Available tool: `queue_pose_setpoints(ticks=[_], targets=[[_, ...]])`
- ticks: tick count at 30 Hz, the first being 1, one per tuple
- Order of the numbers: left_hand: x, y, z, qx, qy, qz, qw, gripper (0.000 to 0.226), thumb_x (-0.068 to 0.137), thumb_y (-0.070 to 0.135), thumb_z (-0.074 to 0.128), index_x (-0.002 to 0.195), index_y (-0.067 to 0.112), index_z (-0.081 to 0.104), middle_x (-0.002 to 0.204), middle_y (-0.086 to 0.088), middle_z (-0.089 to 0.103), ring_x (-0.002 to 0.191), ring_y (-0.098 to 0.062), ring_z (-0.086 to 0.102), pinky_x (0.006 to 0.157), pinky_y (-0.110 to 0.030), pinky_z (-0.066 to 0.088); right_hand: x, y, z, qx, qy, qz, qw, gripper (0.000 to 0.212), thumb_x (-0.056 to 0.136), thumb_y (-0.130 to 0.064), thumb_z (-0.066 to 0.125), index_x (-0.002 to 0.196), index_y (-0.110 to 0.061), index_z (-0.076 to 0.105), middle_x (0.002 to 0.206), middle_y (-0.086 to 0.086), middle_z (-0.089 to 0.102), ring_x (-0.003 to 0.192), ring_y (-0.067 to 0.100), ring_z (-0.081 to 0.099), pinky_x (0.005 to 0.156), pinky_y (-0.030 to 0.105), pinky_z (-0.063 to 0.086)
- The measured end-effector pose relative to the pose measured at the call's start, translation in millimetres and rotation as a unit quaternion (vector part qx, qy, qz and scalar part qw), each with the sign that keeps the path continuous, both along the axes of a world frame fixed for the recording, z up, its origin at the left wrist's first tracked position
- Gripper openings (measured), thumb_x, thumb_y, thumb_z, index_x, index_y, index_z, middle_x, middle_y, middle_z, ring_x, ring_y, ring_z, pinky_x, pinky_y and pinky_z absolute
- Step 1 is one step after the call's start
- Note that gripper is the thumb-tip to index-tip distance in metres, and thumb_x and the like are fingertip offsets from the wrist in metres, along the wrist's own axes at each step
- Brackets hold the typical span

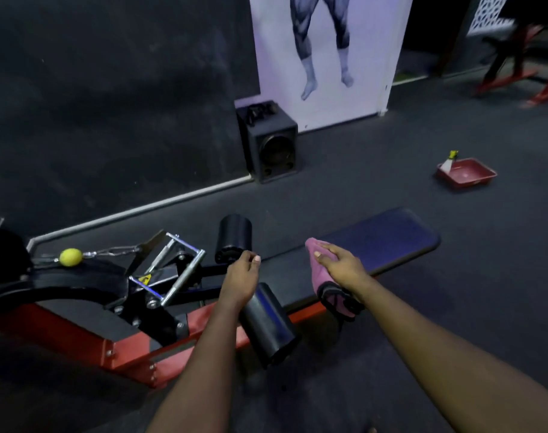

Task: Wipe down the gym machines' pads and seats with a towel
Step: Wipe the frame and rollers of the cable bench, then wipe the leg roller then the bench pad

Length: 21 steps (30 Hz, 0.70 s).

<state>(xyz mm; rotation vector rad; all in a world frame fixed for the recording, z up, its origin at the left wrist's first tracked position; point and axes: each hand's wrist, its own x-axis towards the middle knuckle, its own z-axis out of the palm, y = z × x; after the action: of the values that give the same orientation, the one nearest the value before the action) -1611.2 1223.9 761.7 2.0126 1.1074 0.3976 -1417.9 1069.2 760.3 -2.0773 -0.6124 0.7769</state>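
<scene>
The right hand (338, 264) lies flat with straight fingers on the pink towel (317, 271), pressing it onto the long black seat pad (375, 242) at its roller end. Just left of the seat pad, the left hand (241, 276) hangs over the near roller pad (269, 326), fingers loosely curled, holding nothing. A red tray (467, 176) sits on the floor well beyond the seat pad.

1. Wall (110, 89): dark, matte, mottled. A pale strip (173, 202) runs along its base.
2. Poster (369, 57) on the wall: white, printed with muscled legs, reaching almost to the floor.
3. Black speaker (271, 145) stands on the floor against the wall, at the poster's lower left corner.
4. Floor (375, 182): dark grey, matte.
5. Far right: red-framed equipment (497, 79), white lattice panel (488, 14) above it.
6. Light is dim with a bluish-violet cast.
</scene>
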Motion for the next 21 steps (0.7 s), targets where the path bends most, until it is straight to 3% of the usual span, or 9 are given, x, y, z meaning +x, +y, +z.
queue_pose_setpoints(ticks=[7,14,21], targets=[[56.5,-10.1,46.0,0.035,-0.008,-0.055,0.998,0.027,0.105,0.033,0.047,0.118,0.016,0.062,0.109,-0.004,0.067,0.101,-0.017,0.056,0.081,-0.025,0.035,44.1,-28.1,46.2,0.041,-0.019,-0.017,0.999,0.041,0.098,-0.048,0.061,0.139,-0.043,0.060,0.148,-0.002,0.056,0.136,0.024,0.051,0.111,0.032,0.038],[144.7,-32.8,62.5,0.046,-0.014,-0.080,0.996,0.026,0.105,0.033,0.046,0.118,0.017,0.062,0.107,-0.004,0.067,0.102,-0.020,0.058,0.082,-0.028,0.038,129.1,-62.1,50.1,0.063,-0.026,-0.033,0.997,0.041,0.098,-0.049,0.061,0.138,-0.042,0.060,0.149,-0.005,0.055,0.138,0.023,0.050,0.116,0.034,0.038],[267.8,-77.2,71.7,0.053,-0.034,-0.066,0.996,0.025,0.105,0.032,0.047,0.116,0.016,0.063,0.103,-0.006,0.067,0.100,-0.023,0.059,0.084,-0.033,0.044,253.4,-99.6,57.2,0.088,-0.032,-0.032,0.995,0.040,0.097,-0.049,0.063,0.137,-0.042,0.061,0.147,-0.004,0.057,0.134,0.021,0.054,0.110,0.028,0.038]])
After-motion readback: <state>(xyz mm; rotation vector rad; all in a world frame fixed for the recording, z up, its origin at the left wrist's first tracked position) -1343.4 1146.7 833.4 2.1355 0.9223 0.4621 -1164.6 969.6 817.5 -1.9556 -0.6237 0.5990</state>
